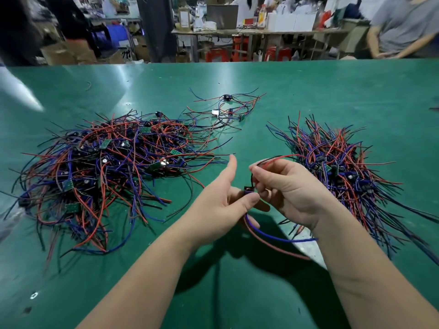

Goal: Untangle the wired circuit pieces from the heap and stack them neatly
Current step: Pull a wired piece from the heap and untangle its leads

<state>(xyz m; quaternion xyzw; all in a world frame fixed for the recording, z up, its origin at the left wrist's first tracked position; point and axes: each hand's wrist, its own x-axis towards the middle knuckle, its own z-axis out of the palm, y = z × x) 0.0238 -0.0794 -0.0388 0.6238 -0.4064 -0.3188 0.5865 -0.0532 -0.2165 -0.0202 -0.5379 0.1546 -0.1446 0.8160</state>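
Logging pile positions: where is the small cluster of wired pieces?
In the head view, the small cluster lies far centre on the green table, behind the gap between the left heap and right stack.

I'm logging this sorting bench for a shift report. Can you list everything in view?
tangled heap: one; red, blue and black wires with small green boards; table's left
sorted stack: one; same wire colours; table's right
small cluster: one, a few wired pieces; far centre
held circuit piece: one; dark module with blue, red and black wires; between the hands
table: one; green
red stools: several; beyond the table
person in grey: one; far right, blurred
left hand: pinches the module
right hand: pinches the piece's wires above it
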